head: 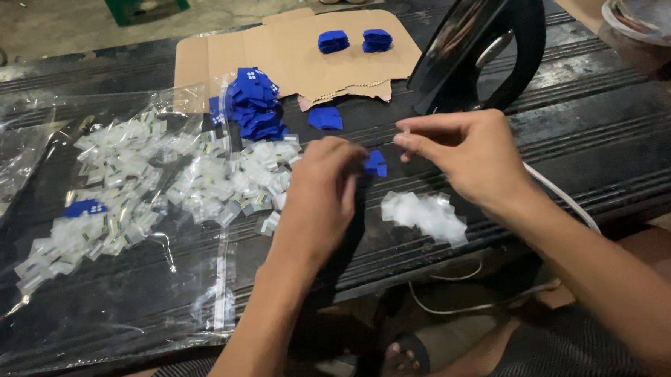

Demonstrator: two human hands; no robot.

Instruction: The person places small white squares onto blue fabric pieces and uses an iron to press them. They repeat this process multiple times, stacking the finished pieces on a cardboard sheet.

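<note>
My left hand (322, 193) pinches a small blue card (376, 164) at its fingertips, over the dark table (613, 146). My right hand (466, 156) hovers just right of it, thumb and finger pinched on what looks like a tiny clear bag, hard to make out. Below my right hand lies a small pile of clear little bags (426, 215). A heap of blue cards (255, 103) sits beyond my left hand, with one loose blue card (325, 119) beside it.
Many tiny clear bags (162, 192) are spread on a large plastic sheet (92, 312) at left. A flat cardboard piece (299, 50) holds two blue stacks (355, 40). A black iron (480, 46) stands upright at right, its white cord (562, 197) trailing off the table edge.
</note>
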